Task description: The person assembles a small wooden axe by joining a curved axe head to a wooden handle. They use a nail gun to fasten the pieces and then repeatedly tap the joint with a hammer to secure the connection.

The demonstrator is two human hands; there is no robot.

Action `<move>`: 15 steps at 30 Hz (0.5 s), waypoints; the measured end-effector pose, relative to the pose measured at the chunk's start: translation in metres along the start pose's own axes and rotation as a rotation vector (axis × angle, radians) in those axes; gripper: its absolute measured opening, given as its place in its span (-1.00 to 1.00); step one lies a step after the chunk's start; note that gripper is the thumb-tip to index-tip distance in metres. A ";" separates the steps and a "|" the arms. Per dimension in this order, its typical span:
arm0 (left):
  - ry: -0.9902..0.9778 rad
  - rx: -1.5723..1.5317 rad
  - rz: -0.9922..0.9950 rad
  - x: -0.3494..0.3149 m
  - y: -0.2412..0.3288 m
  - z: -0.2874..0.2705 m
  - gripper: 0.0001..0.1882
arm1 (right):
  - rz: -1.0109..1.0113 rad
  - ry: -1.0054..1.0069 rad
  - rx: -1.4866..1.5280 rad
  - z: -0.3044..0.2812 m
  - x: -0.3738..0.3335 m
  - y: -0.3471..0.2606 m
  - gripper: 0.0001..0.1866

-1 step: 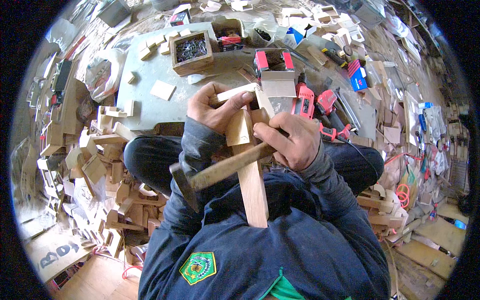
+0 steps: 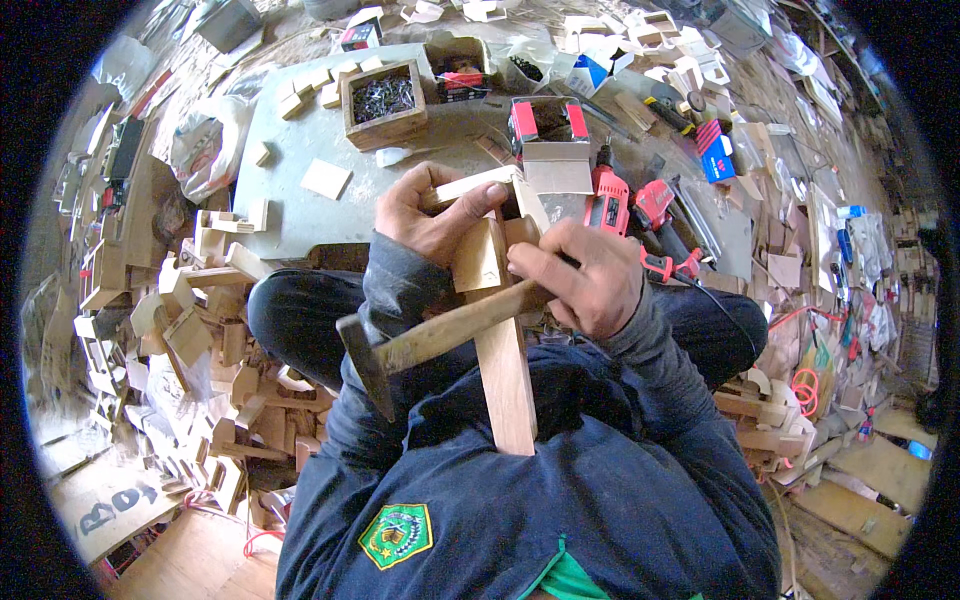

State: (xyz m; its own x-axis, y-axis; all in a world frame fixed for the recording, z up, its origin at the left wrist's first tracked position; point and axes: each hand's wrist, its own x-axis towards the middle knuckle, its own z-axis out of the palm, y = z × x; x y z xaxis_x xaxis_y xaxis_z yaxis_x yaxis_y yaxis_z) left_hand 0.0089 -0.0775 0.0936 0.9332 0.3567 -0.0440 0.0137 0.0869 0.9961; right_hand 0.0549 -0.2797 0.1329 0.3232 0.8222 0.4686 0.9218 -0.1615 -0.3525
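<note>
Grey tabletop (image 2: 285, 215), wood offcuts (image 2: 188, 338) strewn round. Between hands, 1 wooden assembly (image 2: 478, 262): left hand (image 2: 430, 215) pinching its upper end, right hand (image 2: 590, 275) curled round handle of 1 hammer (image 2: 460, 328). Beyond: 1 red drill (image 2: 607, 205), 1 wooden box (image 2: 385, 136) holding metal bits (image 2: 382, 98).

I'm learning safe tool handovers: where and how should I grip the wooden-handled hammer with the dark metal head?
Grip the wooden-handled, dark-headed hammer on its handle close to the head, probably best from above: that slim, straight stretch is uncovered on top, while the person's right hand holds the opposite end.
</note>
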 end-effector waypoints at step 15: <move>0.001 0.052 -0.103 -0.004 -0.006 0.006 -0.60 | 0.059 -0.003 0.295 0.006 -0.005 0.006 -0.70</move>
State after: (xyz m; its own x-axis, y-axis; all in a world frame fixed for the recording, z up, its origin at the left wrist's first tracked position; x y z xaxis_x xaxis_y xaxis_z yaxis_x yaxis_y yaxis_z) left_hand 0.0069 -0.0847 0.0884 0.9257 0.3490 -0.1461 0.1278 0.0751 0.9890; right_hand 0.0571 -0.2820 0.1237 0.3733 0.8178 0.4380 0.7993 -0.0439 -0.5993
